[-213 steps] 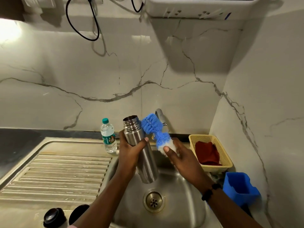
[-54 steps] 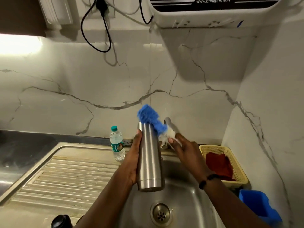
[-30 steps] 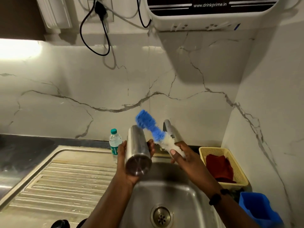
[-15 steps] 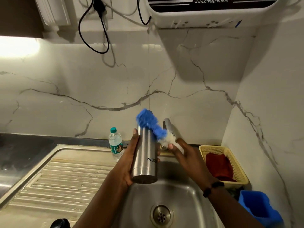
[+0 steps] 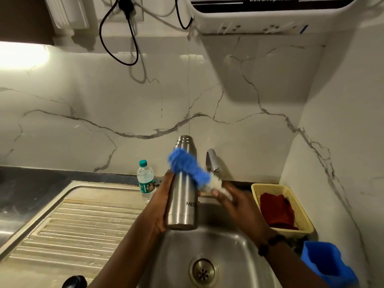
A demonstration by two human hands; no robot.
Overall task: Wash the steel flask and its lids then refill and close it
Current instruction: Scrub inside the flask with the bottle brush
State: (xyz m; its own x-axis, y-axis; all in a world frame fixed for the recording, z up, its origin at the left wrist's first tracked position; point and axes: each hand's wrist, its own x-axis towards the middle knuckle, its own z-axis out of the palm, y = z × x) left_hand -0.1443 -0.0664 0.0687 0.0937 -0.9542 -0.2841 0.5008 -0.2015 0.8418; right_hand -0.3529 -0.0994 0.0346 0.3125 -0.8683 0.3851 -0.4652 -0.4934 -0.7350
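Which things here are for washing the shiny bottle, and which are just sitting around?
For the washing: steel flask held in the left hand; blue brush in the right hand; tap; sink; black lid.

Just sitting: plastic water bottle; yellow basket with red cloth; blue tub.

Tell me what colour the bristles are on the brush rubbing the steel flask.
Bright blue, turning white near the handle end; the brush shows clearly in the head view.

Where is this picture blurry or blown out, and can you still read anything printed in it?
Head view: the blue brush is smeared by motion against the steel flask; the right hand is soft too. A light patch at upper left is blown out. The purifier's web address reads clearly; the wide lens bows the walls.
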